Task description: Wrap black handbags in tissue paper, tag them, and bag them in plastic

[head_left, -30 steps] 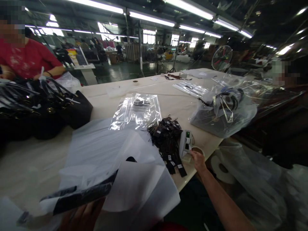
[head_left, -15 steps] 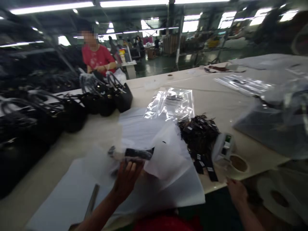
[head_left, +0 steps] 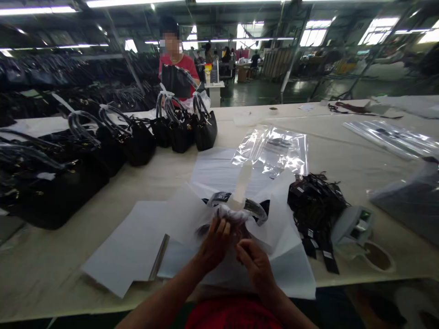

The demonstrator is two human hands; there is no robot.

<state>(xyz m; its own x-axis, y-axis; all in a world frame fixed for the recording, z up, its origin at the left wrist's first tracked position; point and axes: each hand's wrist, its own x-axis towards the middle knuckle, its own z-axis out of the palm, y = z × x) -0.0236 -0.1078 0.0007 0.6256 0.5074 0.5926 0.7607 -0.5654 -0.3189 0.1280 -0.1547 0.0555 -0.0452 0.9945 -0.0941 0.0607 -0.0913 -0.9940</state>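
Observation:
In front of me lies a dark handbag, mostly hidden by white tissue paper (head_left: 279,205), with its plastic-covered handles (head_left: 256,210) showing. A pale strip (head_left: 243,183) stands up from between the handles. My left hand (head_left: 215,242) has its fingers curled over the bunched pale wrapping (head_left: 231,214) at the handles' base. Just right of it, my right hand (head_left: 253,259) is closed in a pinch, low against the bag. What it pinches is too small to make out.
Black handbags (head_left: 137,141) with wrapped handles line the left. Clear plastic bags (head_left: 288,144) lie beyond the paper. A heap of black tags (head_left: 315,205), a grey-white dispenser (head_left: 353,226) and a roll (head_left: 379,256) are at right. White sheets (head_left: 126,246) lie left. A co-worker (head_left: 178,64) stands across the table.
My right hand has come from beside the tape roll at the table edge to the bag, next to my left hand. A pale strip now stands at the handles. The view has turned left.

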